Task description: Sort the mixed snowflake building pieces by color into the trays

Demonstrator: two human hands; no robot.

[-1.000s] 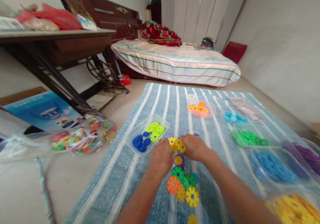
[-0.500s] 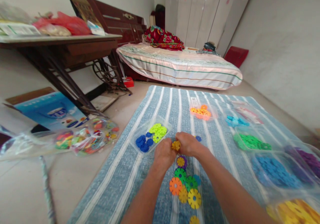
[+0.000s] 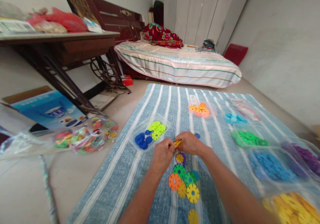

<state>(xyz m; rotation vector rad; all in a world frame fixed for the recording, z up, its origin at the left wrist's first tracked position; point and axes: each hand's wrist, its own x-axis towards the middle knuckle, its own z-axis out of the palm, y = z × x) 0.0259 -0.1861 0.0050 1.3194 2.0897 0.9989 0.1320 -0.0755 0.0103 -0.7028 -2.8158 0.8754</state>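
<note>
My left hand (image 3: 162, 154) and my right hand (image 3: 191, 143) meet above the striped cloth, fingers pinched together. Between their fingertips are yellow notched discs (image 3: 177, 143), seen nearly edge-on; fingers hide part of them. Just below lies a purple disc with a smaller yellow one (image 3: 180, 157) on it. Nearer me are green discs (image 3: 179, 171), an orange disc (image 3: 174, 182) and yellow discs (image 3: 193, 193), some overlapping. Left of my hands, a clear tub (image 3: 133, 138) holds dark blue discs (image 3: 142, 140) and lime discs (image 3: 157, 129). A single blue disc (image 3: 197, 135) lies beyond my right hand.
Tubs of green discs (image 3: 250, 138), blue discs (image 3: 272, 165), purple discs (image 3: 306, 157) and yellow discs (image 3: 293, 209) line the right side. Orange discs (image 3: 200, 110) sit farther back. Bagged toys (image 3: 87, 139) and a sewing-machine table (image 3: 75, 51) are left; a bed (image 3: 180, 64) stands behind.
The yellow discs between my hands have turned from face-on to nearly edge-on. My hands stay close together, and the whole view has shifted slightly.
</note>
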